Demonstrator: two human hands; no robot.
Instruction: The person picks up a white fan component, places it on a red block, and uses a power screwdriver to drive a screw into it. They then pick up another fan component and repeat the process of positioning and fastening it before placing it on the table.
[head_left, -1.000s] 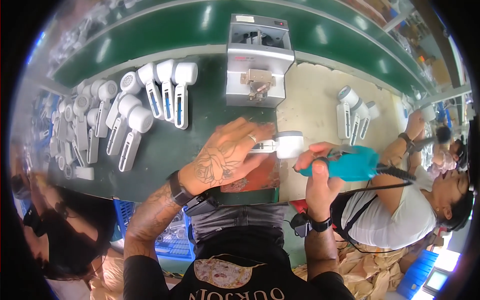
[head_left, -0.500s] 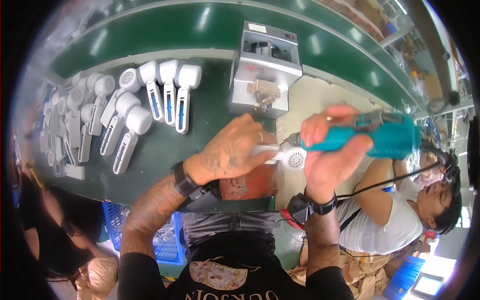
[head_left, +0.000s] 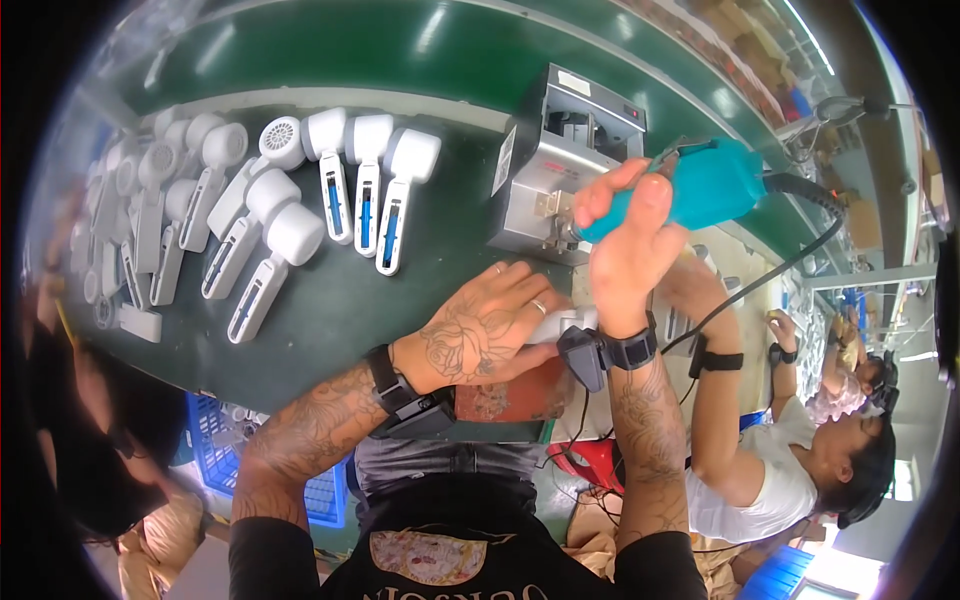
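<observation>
Left hand (head_left: 490, 330) curled over the white handheld unit (head_left: 568, 322), low over the green surface (head_left: 340, 320) beside the red-brown pad (head_left: 500, 400), with only a white part showing past the fingers, near the right wrist. Right hand (head_left: 635, 230) wrapped round the teal power screwdriver (head_left: 705, 188), its nose (head_left: 595, 230) near the front bracket (head_left: 548, 207) of the silver machine (head_left: 530, 180); impossible to tell contact from a small gap there. For a clean pick-up, probably the step in hand, line the tip up squarely with the bracket, approach gently, and avoid sideways knocks. Before driving into the unit, set the tool straight over the fastening point, press evenly, and stop at firm seating, without straining the plastic. Brace the unit against twisting, left fingers clear of the tip. Mind the dark cord (head_left: 800, 188) behind the tool, and allow room for the co-worker's arm (head_left: 715, 430), close on the right. Avoid nudging the similar white units (head_left: 265, 300) to the left.
</observation>
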